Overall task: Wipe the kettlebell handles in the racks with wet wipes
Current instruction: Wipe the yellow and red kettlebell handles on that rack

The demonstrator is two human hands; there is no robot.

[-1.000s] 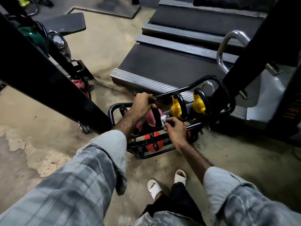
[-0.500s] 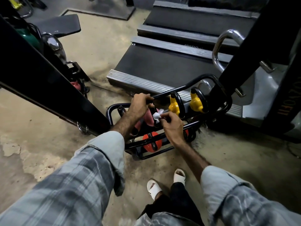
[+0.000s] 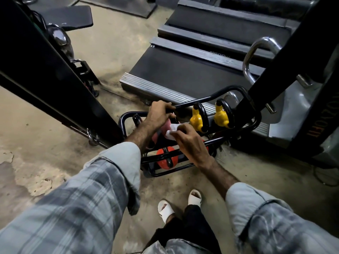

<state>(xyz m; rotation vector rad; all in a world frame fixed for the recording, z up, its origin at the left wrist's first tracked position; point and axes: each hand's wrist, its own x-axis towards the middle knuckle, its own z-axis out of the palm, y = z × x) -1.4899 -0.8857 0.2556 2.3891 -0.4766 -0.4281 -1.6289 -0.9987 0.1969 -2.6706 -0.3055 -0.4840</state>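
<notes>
A low black tube rack (image 3: 236, 90) stands on the concrete floor and holds kettlebells. My left hand (image 3: 158, 113) grips the rack's top bar, just above a pink kettlebell (image 3: 167, 126). My right hand (image 3: 189, 142) presses a white wet wipe (image 3: 171, 131) against the pink kettlebell, whose handle is hidden by my hands. Two yellow kettlebells (image 3: 197, 121) (image 3: 222, 118) with black handles sit to the right on the upper tier. A red-orange kettlebell (image 3: 165, 158) lies on the lower tier under my right wrist.
A treadmill deck (image 3: 183, 70) lies just behind the rack. Black machine uprights slant across the left (image 3: 45, 70) and right (image 3: 286, 52). More kettlebells sit at far left (image 3: 59, 38). My feet in white sandals (image 3: 165, 208) stand near the rack.
My right hand has moved the wipe from the right side of the pink kettlebell's handle up and over to its top. My left hand stays on the bar. The camera came closer.
</notes>
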